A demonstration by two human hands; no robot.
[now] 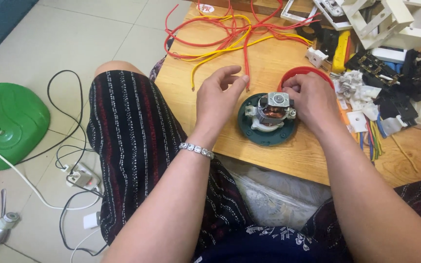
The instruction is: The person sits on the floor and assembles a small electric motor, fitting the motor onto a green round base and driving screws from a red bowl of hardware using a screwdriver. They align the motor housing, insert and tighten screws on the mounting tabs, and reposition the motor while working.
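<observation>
Copper-wound motor (272, 111) sits on its dark green base (267, 135) on the wooden bench (269, 63), right hand (313, 100) pinching its side, left hand (219, 95) loosely open just beside, apparently mid-inspection.

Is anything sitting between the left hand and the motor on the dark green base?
Nothing visible does. The left hand hovers just left of the motor on its dark green base, with only bare wooden table between them. The right hand already touches the motor's far side.
</observation>
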